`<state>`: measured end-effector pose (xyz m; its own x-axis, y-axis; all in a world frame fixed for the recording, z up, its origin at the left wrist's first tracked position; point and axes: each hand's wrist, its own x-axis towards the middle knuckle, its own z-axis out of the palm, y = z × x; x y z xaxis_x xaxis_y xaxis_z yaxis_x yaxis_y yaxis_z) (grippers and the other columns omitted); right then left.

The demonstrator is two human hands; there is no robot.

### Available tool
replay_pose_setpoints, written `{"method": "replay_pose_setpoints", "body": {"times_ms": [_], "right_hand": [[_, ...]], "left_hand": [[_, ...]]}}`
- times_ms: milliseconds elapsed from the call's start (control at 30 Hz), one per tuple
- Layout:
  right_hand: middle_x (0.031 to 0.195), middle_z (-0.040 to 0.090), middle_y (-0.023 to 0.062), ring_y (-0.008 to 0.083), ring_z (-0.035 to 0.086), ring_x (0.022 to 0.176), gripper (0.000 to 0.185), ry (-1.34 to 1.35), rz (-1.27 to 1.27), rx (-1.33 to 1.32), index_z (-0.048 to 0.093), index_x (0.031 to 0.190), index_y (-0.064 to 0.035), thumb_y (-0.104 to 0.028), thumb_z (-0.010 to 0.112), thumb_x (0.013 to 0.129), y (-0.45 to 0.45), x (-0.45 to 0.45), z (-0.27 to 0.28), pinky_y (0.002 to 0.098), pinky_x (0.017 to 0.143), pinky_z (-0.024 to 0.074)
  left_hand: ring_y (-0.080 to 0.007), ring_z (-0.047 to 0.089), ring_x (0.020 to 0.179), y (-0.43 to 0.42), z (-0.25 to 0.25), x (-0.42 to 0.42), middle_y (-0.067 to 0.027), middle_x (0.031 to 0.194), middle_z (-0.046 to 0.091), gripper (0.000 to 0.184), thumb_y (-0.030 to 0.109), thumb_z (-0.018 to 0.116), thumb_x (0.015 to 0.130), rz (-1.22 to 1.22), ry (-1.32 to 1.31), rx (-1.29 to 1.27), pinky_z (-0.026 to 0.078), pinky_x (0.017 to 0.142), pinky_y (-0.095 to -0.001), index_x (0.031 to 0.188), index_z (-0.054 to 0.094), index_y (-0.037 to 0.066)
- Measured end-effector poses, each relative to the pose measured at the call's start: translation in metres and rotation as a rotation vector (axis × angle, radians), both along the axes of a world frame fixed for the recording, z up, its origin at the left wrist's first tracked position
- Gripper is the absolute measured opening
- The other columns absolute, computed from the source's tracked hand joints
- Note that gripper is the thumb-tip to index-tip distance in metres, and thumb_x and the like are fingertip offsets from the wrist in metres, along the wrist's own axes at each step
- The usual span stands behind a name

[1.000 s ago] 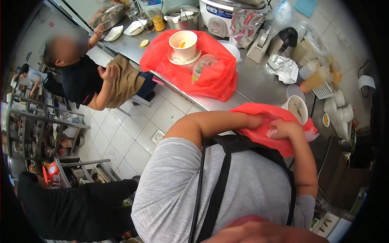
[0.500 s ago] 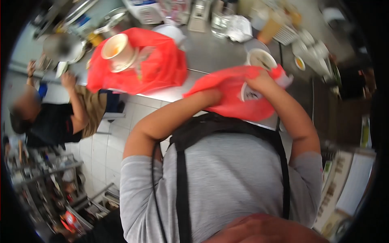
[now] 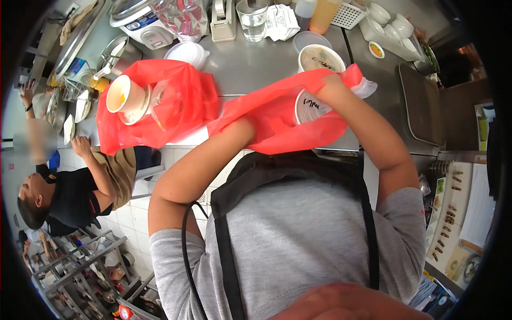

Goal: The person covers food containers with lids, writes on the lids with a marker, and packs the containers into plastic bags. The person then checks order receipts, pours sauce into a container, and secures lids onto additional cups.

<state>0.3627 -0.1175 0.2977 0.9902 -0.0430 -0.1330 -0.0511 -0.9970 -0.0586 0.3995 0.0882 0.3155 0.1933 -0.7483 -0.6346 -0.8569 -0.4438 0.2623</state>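
A red plastic bag (image 3: 266, 112) is stretched between my hands at the counter's front edge. My left hand (image 3: 245, 127) goes in among its folds, and the red plastic hides the fingers. On the right, my right hand (image 3: 329, 88) is closed on the bag's upper edge. Just below it shows a white lidded tub (image 3: 309, 108) with black handwriting, partly covered by the bag. Behind the right hand stands a paper bowl (image 3: 321, 60) with food and dark writing showing at its top.
Another red bag (image 3: 186, 101) lies left, with a tilted paper cup (image 3: 125, 93) on it. Behind are clear lids (image 3: 186, 54), a water glass (image 3: 252, 21), a tape dispenser (image 3: 223, 21) and a rice cooker (image 3: 144, 24). A co-worker (image 3: 80, 181) stands left; a tray (image 3: 421, 104) is right.
The view has shifted, so the counter items sit differently in it. The bag now stretches wider to the left between my hands, and the tub's writing is clearer.
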Motion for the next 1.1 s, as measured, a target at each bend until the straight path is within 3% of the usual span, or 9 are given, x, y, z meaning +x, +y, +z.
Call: {"method": "replay_pose_setpoints", "body": {"times_ms": [133,233,300,367,500,533,633,800,1100], "right_hand": [[0.1,0.056,0.0121,0.026,0.053,0.092,0.028,0.033,-0.139,0.102,0.058,0.095,-0.0108,-0.019,0.035,0.08,0.015,-0.011,0.027,0.0344,0.075,0.0427],[0.097,0.056,0.0129,0.0266,0.055,0.086,0.027,0.133,0.126,0.252,0.056,0.1,-0.0095,-0.013,0.04,0.078,0.019,-0.015,0.087,0.0334,0.074,0.0428],[0.091,0.057,0.0108,0.0221,0.057,0.075,0.03,0.026,0.196,0.583,0.052,0.105,-0.0074,-0.013,0.045,0.076,0.003,-0.013,0.133,0.0304,0.069,0.0439],[0.083,0.057,0.0011,0.0129,0.054,0.07,0.029,-0.078,-0.111,0.758,0.052,0.103,-0.0048,-0.018,0.045,0.079,-0.025,-0.01,0.155,0.025,0.061,0.0439],[0.076,0.055,0.0082,0.0149,0.049,0.047,0.041,0.016,-0.574,0.441,0.047,0.11,-0.0036,-0.033,0.04,0.081,-0.096,-0.003,0.087,0.0269,0.044,0.0421],[0.078,0.056,0.0102,0.0169,0.05,0.048,0.039,0.104,-0.511,0.645,0.048,0.107,-0.0037,-0.03,0.044,0.078,-0.107,-0.008,0.055,0.0292,0.047,0.0438],[0.082,0.056,0.014,0.0207,0.052,0.05,0.036,0.402,-0.483,1.12,0.05,0.102,-0.0038,-0.024,0.052,0.072,-0.133,-0.021,-0.021,0.0337,0.051,0.0471],[0.08,0.056,0.0133,0.0198,0.052,0.049,0.033,0.355,-0.635,1.13,0.049,0.1,-0.004,-0.021,0.05,0.072,-0.133,-0.018,-0.043,0.0327,0.049,0.0465],[0.077,0.055,0.0119,0.0181,0.05,0.046,0.028,0.019,-0.693,1.108,0.048,0.097,-0.0043,-0.015,0.047,0.071,-0.139,-0.002,-0.067,0.0308,0.045,0.0453]], "left_hand": [[-0.0315,0.052,0.09,-0.004,0.026,0.001,-0.0177,0.096,0.054,0.033,0.022,0.049,0.077,-0.005,-0.024,0.152,0.041,0.079,-0.0367,0.104,0.05,0.004],[-0.0314,0.051,0.091,0.004,0.042,-0.002,-0.0176,0.097,0.054,0.034,0.022,0.05,0.077,0.028,-0.008,0.146,0.041,0.079,-0.0365,0.106,0.05,0.004],[-0.0313,0.051,0.092,0.016,0.042,0.0,-0.0174,0.098,0.053,0.035,0.022,0.052,0.076,0.102,0.033,-0.132,0.041,0.08,-0.0363,0.106,0.05,0.004],[-0.0309,0.05,0.093,0.03,0.04,-0.001,-0.0171,0.1,0.052,0.035,0.021,0.054,0.074,0.161,0.084,-0.545,0.04,0.08,-0.0362,0.105,0.05,0.004],[-0.0315,0.049,0.092,0.052,0.07,0.003,-0.0159,0.097,0.052,0.036,0.02,0.058,0.072,0.206,0.026,-1.087,0.04,0.078,-0.0361,0.102,0.05,0.003],[-0.0313,0.049,0.092,0.059,0.069,0.007,-0.0159,0.096,0.052,0.043,0.025,0.06,0.07,0.293,-0.123,-1.119,0.04,0.078,-0.0371,0.105,0.048,0.003],[-0.0311,0.05,0.093,0.083,0.066,0.021,-0.0176,0.097,0.053,0.053,0.03,0.063,0.067,0.573,-0.373,-0.945,0.039,0.08,-0.0372,0.109,0.045,0.002],[-0.0323,0.05,0.096,0.099,0.036,0.037,-0.0207,0.103,0.052,0.062,0.035,0.063,0.067,0.669,-0.011,-0.665,0.039,0.083,-0.0351,0.112,0.041,-0.003],[-0.0324,0.051,0.091,0.094,0.024,0.043,-0.0204,0.095,0.054,0.045,0.031,0.058,0.071,0.671,-0.014,-0.638,0.04,0.078,-0.0361,0.099,0.051,-0.003]]}}
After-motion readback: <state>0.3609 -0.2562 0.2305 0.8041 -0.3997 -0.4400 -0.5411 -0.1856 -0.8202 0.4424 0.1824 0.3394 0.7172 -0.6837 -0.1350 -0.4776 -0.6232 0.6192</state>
